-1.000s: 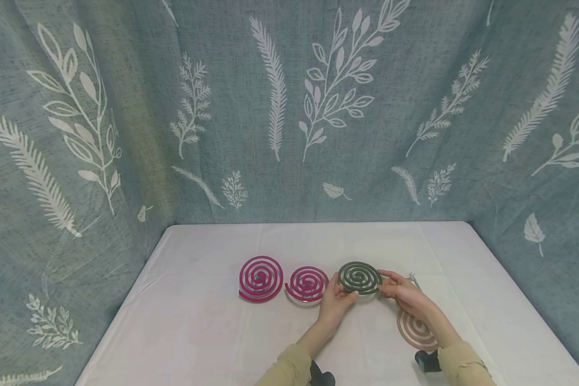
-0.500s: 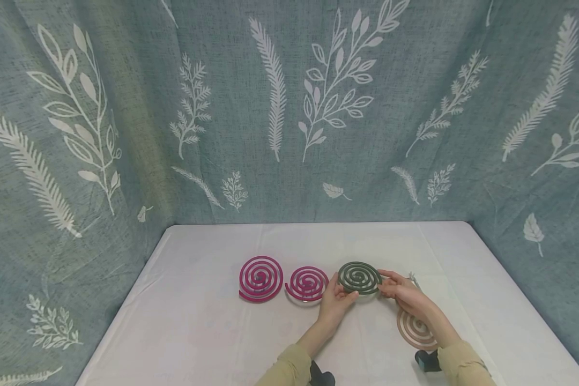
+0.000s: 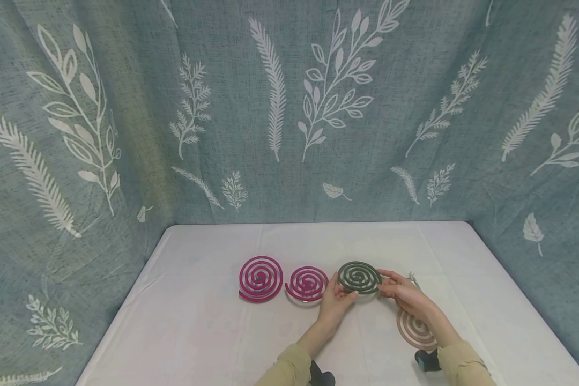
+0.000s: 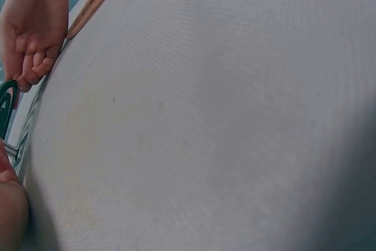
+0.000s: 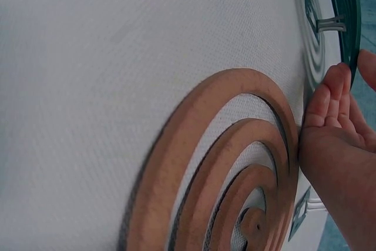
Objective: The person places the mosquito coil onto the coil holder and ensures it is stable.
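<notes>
A dark green mosquito coil (image 3: 359,277) is held nearly level by its rim between my two hands. On its near left side my left hand (image 3: 336,306) pinches the edge, thumb on the front. From the right, the fingers of my right hand (image 3: 407,295) pinch the opposite edge. The right wrist view shows a small metal stand (image 5: 332,24) under the green coil, and the coil's shadow on the white cloth. A brown mosquito coil (image 5: 238,130) lies flat on the table, partly hidden by my right forearm in the head view.
Two magenta mosquito coils, a larger one (image 3: 261,278) and another raised one (image 3: 307,284), stand left of my left hand. Another metal stand (image 3: 413,279) lies behind my right hand. A leaf-patterned curtain (image 3: 289,107) hangs behind the white table (image 3: 198,332).
</notes>
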Action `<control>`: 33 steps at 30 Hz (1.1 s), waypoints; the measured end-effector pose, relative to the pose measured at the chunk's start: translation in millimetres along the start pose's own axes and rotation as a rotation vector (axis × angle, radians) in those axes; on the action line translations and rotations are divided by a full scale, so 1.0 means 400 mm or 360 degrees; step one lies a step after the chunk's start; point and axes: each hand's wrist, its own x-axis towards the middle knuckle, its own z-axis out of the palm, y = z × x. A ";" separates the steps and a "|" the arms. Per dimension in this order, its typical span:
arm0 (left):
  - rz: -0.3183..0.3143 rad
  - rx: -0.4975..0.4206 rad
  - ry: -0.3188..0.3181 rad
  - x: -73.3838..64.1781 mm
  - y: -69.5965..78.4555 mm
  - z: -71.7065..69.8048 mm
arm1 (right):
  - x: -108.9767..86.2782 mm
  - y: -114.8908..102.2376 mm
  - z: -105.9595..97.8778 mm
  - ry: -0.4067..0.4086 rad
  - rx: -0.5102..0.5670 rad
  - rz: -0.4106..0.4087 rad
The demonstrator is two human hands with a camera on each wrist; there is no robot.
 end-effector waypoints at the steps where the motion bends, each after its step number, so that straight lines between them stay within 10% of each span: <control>1: 0.0008 0.0006 0.0000 0.000 0.000 0.000 | 0.000 0.000 0.000 0.0001 0.0001 -0.0001; 33: 0.0013 0.0005 0.0034 0.000 0.000 0.004 | -0.002 0.000 -0.002 -0.0053 0.0056 -0.0029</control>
